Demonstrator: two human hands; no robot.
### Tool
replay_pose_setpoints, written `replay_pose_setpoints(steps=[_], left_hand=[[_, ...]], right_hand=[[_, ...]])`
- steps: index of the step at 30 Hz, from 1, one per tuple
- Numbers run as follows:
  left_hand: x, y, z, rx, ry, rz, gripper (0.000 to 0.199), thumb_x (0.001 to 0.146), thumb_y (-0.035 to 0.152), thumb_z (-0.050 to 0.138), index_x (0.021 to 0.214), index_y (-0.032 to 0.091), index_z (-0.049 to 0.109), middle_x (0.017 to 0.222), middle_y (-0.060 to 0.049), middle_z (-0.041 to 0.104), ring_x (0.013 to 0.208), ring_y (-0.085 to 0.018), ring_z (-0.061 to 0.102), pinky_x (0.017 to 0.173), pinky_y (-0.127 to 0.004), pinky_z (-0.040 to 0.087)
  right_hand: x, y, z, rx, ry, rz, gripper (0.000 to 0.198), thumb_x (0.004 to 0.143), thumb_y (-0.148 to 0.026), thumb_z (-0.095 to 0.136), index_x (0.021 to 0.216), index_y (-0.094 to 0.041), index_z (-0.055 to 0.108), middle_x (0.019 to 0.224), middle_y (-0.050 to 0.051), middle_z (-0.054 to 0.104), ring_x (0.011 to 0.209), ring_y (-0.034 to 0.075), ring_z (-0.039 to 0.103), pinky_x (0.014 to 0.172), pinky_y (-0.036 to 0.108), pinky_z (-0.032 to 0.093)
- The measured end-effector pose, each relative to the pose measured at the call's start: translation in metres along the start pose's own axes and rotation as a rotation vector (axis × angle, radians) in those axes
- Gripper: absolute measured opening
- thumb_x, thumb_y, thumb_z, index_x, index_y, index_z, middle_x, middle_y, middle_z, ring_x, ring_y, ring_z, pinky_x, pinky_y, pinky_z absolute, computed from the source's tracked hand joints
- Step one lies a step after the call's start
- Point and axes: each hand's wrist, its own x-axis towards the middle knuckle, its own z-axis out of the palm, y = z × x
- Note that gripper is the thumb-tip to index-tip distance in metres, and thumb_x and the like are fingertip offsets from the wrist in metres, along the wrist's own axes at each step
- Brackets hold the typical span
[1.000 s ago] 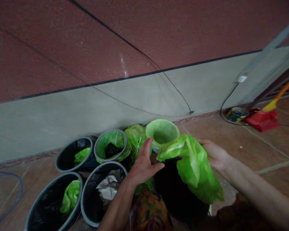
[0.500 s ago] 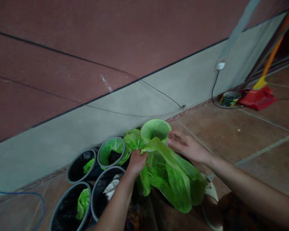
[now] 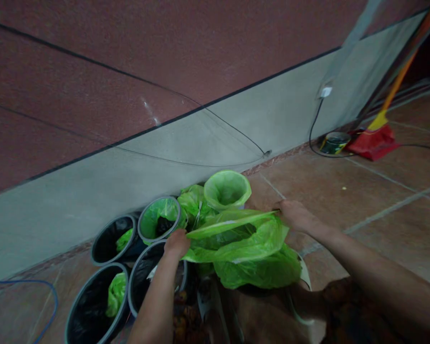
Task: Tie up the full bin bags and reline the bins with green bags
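Observation:
A thin green plastic bag (image 3: pixel 258 267) is stretched between my two hands, its mouth pulled wide. My left hand (image 3: pixel 177 244) is closed on the left end of its rim, above a dark-lined bin (image 3: pixel 131 286). At the right end, my right hand (image 3: pixel 294 215) grips the rim with its fingers closed. The bag's lower part bulges toward my feet and covers most of what lies under it. Just behind the bag stands a bin lined in pale green (image 3: pixel 227 188), and beside that sits a tied green bag (image 3: pixel 195 203).
Several dark bins cluster at the left, among them a green-lined bin (image 3: pixel 161 220) and a bin with a crumpled green bag (image 3: pixel 116 294). A red dustpan (image 3: pixel 370 143) and a can (image 3: pixel 335 143) stand by the wall. A blue cable (image 3: pixel 50 286) lies on the floor.
My right hand, open near the pale green bin before, now grips the bag's rim. My left hand has moved left and down, and the drooping bag is now stretched open.

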Motion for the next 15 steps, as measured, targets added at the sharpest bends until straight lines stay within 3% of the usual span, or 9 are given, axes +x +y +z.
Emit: replay_pose_setpoints(steps=[3,7,13,15], left_hand=[[0.004,-0.015,-0.003,0.002,0.036,-0.008,0.029,0.084,0.025,0.062,0.107,0.015,0.075,0.119,-0.017,0.072,0.115,-0.027,0.066,0.091,-0.029,0.049],[0.007,-0.023,-0.007,-0.146,0.098,-0.007,0.016,0.078,0.027,0.069,0.087,0.017,0.077,0.094,-0.011,0.076,0.098,-0.026,0.071,0.079,-0.026,0.05],[0.005,-0.007,-0.003,-0.751,0.178,0.053,0.021,0.068,0.022,0.071,0.087,0.014,0.076,0.074,-0.002,0.073,0.073,-0.019,0.068,0.066,-0.025,0.049],[0.002,0.005,-0.002,-0.946,0.171,0.106,0.03,0.066,0.022,0.072,0.094,0.013,0.076,0.077,-0.002,0.074,0.073,-0.019,0.068,0.068,-0.026,0.051]], right_hand=[[0.003,0.018,-0.015,0.004,0.021,0.057,0.028,0.087,-0.013,0.049,0.094,-0.014,0.077,0.093,0.016,0.076,0.089,0.025,0.071,0.074,0.029,0.046],[0.005,0.028,-0.024,-0.045,0.04,0.124,0.024,0.087,-0.016,0.052,0.088,-0.014,0.076,0.09,0.016,0.074,0.087,0.026,0.07,0.071,0.03,0.045],[0.0,0.018,-0.009,-0.089,-0.165,0.103,0.023,0.077,-0.017,0.062,0.096,-0.016,0.076,0.101,0.016,0.075,0.094,0.028,0.07,0.072,0.031,0.049],[-0.001,0.01,-0.003,-0.041,-0.129,0.045,0.033,0.071,-0.019,0.07,0.103,-0.015,0.075,0.103,0.015,0.075,0.095,0.029,0.071,0.075,0.033,0.052]])
